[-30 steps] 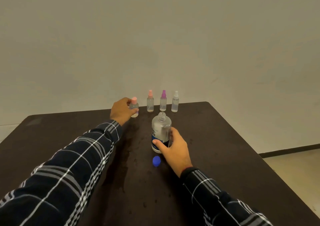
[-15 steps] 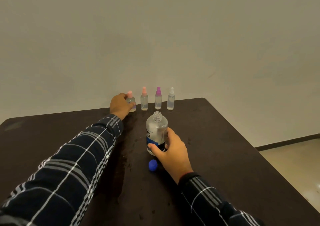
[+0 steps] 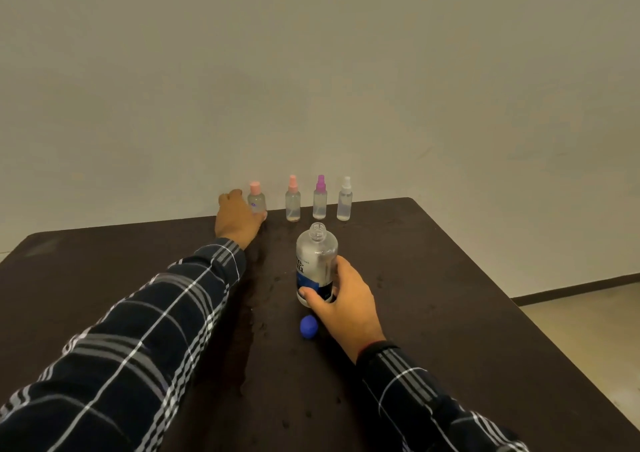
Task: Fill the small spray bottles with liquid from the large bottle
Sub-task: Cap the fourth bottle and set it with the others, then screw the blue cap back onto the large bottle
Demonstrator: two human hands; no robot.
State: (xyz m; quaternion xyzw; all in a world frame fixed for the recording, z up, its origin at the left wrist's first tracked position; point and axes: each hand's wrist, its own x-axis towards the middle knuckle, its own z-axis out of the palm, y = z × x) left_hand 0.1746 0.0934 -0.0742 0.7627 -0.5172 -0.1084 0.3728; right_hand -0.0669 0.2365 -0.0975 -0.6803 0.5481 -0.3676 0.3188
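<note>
the large bottle (image 3: 316,261) stands upright and uncapped on the dark bench (image 3: 450,278), its neck open and a blue label round its lower half. the right hand (image 3: 346,304) grasps it from the right side, thumb across the label and fingers curled behind the body. just in front of the large bottle, touching or nearly touching the heel of that hand, lies a blue cap (image 3: 308,327).

behind the large bottle, along the far edge of the bench, four small bottles stand in a row. behind it and to the left is the pink-capped bottle (image 3: 257,200), which the left hand (image 3: 237,217) grips low down, one fingertip showing at the base on its right. next, slightly left of the large bottle, comes the pink spray bottle (image 3: 293,202); directly behind it the purple spray bottle (image 3: 320,199); to the right the white spray bottle (image 3: 345,202). these three stand upright and apart from each other, each with some clear liquid inside.

dark wet patches (image 3: 258,278) mark the bench left of the large bottle. both arms wear plaid sleeves (image 3: 156,330).
</note>
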